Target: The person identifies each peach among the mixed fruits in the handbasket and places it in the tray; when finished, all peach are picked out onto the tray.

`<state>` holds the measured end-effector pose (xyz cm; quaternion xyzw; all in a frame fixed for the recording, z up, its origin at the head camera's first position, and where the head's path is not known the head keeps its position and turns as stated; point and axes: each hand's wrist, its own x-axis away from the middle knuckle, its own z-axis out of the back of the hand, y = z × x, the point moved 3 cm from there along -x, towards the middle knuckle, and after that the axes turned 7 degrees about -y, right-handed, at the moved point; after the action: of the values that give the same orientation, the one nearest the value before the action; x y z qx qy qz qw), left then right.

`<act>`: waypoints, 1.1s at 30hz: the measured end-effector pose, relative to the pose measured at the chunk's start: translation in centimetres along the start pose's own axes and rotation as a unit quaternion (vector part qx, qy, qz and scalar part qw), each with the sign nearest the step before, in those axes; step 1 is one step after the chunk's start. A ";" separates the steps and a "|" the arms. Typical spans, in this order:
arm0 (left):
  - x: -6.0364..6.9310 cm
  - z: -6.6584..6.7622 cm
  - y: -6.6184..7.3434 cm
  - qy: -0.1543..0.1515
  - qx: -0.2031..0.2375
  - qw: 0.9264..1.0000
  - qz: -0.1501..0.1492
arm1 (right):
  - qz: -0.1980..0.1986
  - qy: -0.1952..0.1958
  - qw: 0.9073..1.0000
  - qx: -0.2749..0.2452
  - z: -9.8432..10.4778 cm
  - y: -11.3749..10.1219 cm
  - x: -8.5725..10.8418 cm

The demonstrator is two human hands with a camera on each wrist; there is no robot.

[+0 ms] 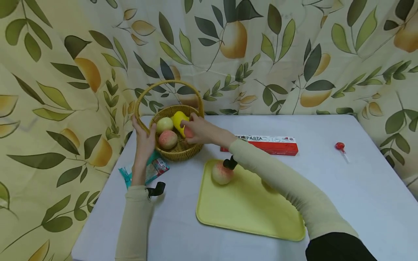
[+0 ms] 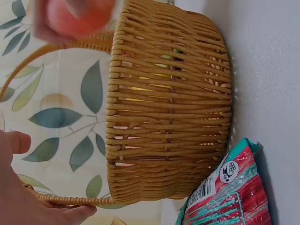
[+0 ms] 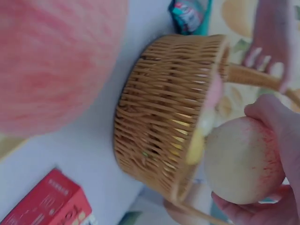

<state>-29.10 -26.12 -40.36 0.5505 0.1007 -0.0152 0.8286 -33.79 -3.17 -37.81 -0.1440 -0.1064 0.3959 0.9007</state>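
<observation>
My right hand [image 1: 196, 128] grips a peach [image 3: 243, 161] above the right rim of a wicker basket [image 1: 181, 155], thumb and fingers around it. At the basket's left side, my left hand [image 1: 144, 139] rests its fingers against the arched handle [image 2: 82, 200], the thumb standing apart from it. Inside the basket lie a pale green round fruit [image 1: 164, 124], a pink peach [image 1: 168, 140] and a yellow fruit [image 1: 179, 121], partly covered by my right hand. Another peach [image 1: 222, 173] sits on the yellow tray [image 1: 241, 217].
Behind the tray lies a red PASTA box [image 1: 277, 146], partly hidden by my sleeve. A teal snack bag [image 1: 156, 168] lies against the basket's front left. A lollipop [image 1: 340, 146] is at the far right. My right forearm covers most of a round thing [image 1: 267, 186] on the tray.
</observation>
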 end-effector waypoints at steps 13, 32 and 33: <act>0.0 -0.2 0.2 0.000 -0.006 1.000 -0.007 | 0.021 0.048 0.998 -0.027 2.2 -1.4 11.3; 0.2 -0.6 0.1 0.013 -0.016 1.000 0.005 | 0.073 0.079 0.987 -0.116 -2.4 -3.2 19.6; 0.2 -0.6 0.1 0.013 -0.016 1.000 0.006 | 0.071 0.077 0.987 -0.119 -2.5 -3.3 19.6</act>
<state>-29.01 -25.54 -40.53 0.5382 0.1086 -0.0019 0.8358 -17.77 8.79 -37.52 -0.2874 -0.0728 0.4307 0.8524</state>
